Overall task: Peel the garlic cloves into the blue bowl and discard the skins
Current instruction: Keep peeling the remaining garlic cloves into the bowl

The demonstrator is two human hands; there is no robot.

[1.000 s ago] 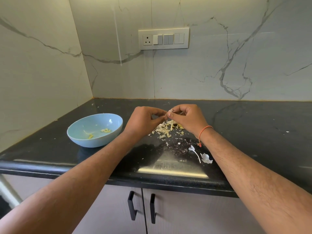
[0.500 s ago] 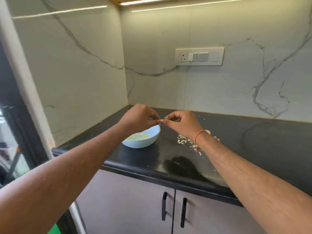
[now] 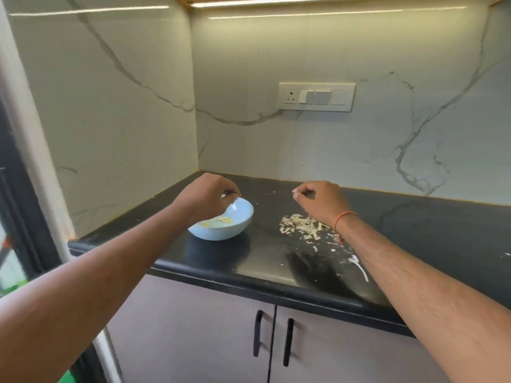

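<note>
Progress: partway, judged from few pale peeled cloves [image 3: 225,219] in round light-blue bowl [image 3: 237,226]
Left hand [image 3: 208,196]: over bowl, fingertips pinched, contents unclear
Right hand [image 3: 322,201]: pinching thin skin scrap
Remaining: papery skin pile [image 3: 301,226] on black bench [image 3: 414,230], undiscarded

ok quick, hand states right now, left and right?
Left hand: over the blue bowl, fingers curled shut; what it holds cannot be told.
Right hand: above the skins pile, pinched shut on a small pale scrap, likely skin.
</note>
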